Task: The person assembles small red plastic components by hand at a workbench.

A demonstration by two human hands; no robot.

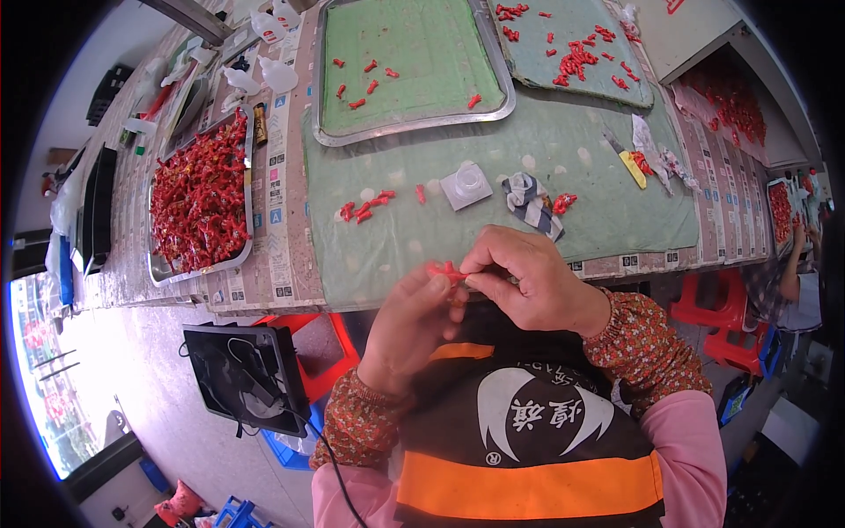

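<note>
Both of my hands meet at the table's near edge around a small glossy red piece (447, 272), which looks like a moulded figurine. My left hand (400, 321), slightly blurred, is closed round its body. The thumb and forefinger of my right hand (532, 283) pinch the piece's right end; whether they also hold a small tool is too small to tell. Ahead on the green cloth (607, 220) lie several red pieces (365, 208), a square white holder (466, 186) with a round top, a folded striped rag (531, 204) and a yellow-handled knife (633, 169).
A metal tray (414, 135) with green lining holds several red pieces; another lined board (546, 84) stands right of it. At left, a metal tray (155, 264) is heaped with red pieces, near white bottles (278, 76). Red stools (717, 304) and another person (797, 282) are at right.
</note>
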